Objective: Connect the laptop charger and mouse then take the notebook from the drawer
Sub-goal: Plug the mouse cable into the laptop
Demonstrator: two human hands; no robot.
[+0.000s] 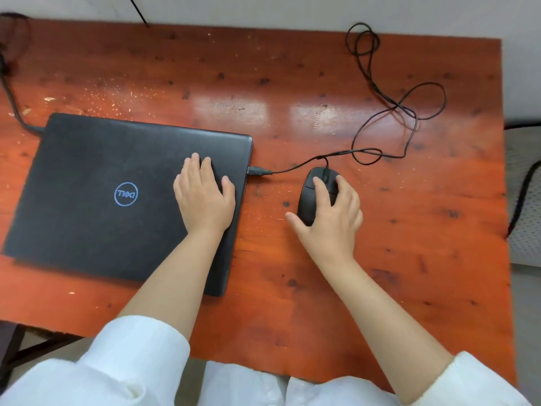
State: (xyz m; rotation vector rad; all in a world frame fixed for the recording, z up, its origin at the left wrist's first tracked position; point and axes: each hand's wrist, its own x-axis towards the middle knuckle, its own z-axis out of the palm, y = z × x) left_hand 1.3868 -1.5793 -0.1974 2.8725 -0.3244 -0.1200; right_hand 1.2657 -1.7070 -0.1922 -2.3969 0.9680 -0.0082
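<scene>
A closed black laptop (pixel 111 183) lies on the left of the reddish wooden desk (pixel 292 273). My left hand (pixel 205 194) rests flat on its lid near the right edge, fingers apart. A black charger cable (pixel 11 104) runs into the laptop's far left corner. A USB plug (pixel 257 171) sits in the laptop's right side, and its thin black cord (pixel 395 106) loops over the desk to the black mouse (pixel 313 194). My right hand (pixel 330 218) covers the mouse, thumb on its left side. No drawer or notebook is in view.
A grey mesh chair seat (pixel 524 200) with a black strap stands past the desk's right edge. A thin black wire (pixel 137 10) crosses the wall behind the desk. The mouse cord's loops take up the far right of the desk.
</scene>
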